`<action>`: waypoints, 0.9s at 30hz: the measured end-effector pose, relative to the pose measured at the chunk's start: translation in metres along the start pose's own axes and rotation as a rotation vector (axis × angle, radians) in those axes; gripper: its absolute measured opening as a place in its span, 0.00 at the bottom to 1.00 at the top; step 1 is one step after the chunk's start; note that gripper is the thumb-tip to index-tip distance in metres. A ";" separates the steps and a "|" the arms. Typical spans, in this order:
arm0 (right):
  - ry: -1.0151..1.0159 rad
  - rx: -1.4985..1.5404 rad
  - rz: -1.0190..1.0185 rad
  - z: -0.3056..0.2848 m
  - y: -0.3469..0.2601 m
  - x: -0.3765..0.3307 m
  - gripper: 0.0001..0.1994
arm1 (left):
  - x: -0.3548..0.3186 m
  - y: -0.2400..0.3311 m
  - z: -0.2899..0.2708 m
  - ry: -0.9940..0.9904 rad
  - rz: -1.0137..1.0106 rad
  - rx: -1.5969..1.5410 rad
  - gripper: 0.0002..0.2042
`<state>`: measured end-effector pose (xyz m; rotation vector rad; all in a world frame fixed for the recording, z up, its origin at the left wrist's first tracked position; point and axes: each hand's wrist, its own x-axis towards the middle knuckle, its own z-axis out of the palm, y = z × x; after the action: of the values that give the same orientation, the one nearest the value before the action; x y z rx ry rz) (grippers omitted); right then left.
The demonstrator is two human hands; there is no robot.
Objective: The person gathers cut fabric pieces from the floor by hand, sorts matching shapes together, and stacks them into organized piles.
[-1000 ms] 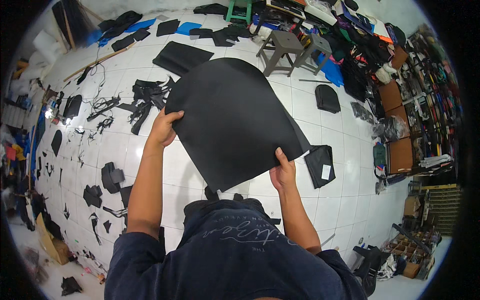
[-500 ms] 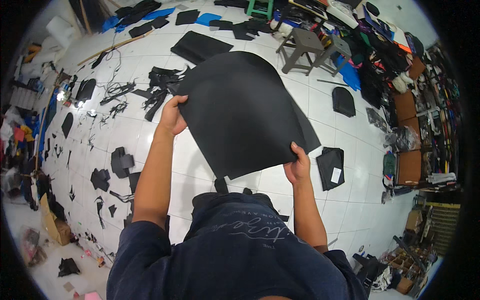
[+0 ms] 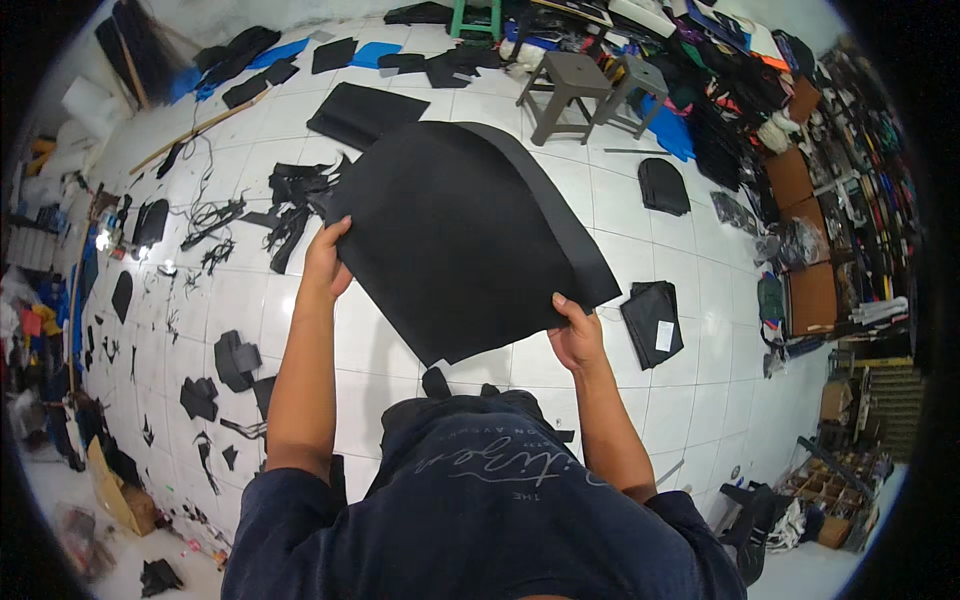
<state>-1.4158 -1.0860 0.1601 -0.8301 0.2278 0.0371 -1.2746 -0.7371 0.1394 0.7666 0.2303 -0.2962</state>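
Observation:
Both my hands hold up black fabric panels (image 3: 450,230), wide sheets with a rounded far end and a straighter near edge. A second layer shows along the right side, slightly offset from the top one. My left hand (image 3: 327,258) is closed on the left edge, thumb on top. At the lower right corner my right hand (image 3: 577,333) pinches the sheets, thumb on top and fingers hidden underneath. Below them on the floor, right of my right hand, lies a stack of black pieces (image 3: 652,325) with a white label.
A folded black sheet (image 3: 365,115) lies beyond the panels. Black scraps (image 3: 295,205) and strips litter the left floor. Rounded black pieces (image 3: 664,186) are stacked at right. Grey stools (image 3: 565,95) stand at the back, near heaped materials; crowded shelves (image 3: 810,250) line the right.
The panels have shifted left and slightly nearer in the view, with both hands still on them. More of the second layer shows along the right side.

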 end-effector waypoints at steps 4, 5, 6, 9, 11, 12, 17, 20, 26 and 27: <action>-0.015 0.020 0.013 -0.006 -0.003 0.008 0.21 | 0.007 -0.004 0.008 -0.018 0.050 0.069 0.20; -0.015 0.025 0.030 -0.009 -0.004 0.009 0.21 | 0.008 -0.006 0.011 -0.006 0.076 0.080 0.18; 0.004 0.025 0.007 -0.011 -0.004 0.010 0.21 | 0.011 -0.010 0.018 -0.003 0.096 0.090 0.17; 0.079 -0.059 0.023 -0.022 0.004 0.016 0.26 | 0.017 -0.022 0.014 0.007 0.038 0.120 0.22; 0.098 -0.137 0.078 -0.018 0.003 0.016 0.32 | 0.022 -0.036 -0.005 0.032 0.029 0.111 0.19; 0.167 -0.268 0.117 -0.036 0.015 0.020 0.29 | 0.027 -0.047 -0.015 0.025 -0.019 0.087 0.18; 0.162 -0.314 0.070 -0.056 -0.006 0.027 0.20 | 0.043 -0.103 -0.016 0.182 -0.130 0.113 0.19; 0.229 -0.270 0.029 -0.089 -0.016 0.039 0.18 | 0.062 -0.140 -0.015 0.263 -0.177 0.156 0.20; 0.276 -0.247 0.049 -0.157 -0.075 0.072 0.16 | 0.089 -0.244 0.027 0.332 -0.252 0.532 0.22; 0.274 -0.244 0.093 -0.174 -0.085 0.079 0.16 | 0.091 -0.263 0.033 0.473 -0.296 0.703 0.23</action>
<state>-1.3604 -1.2758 0.0910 -1.0671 0.5280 0.0392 -1.2773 -0.9566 -0.0353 1.5037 0.7114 -0.4834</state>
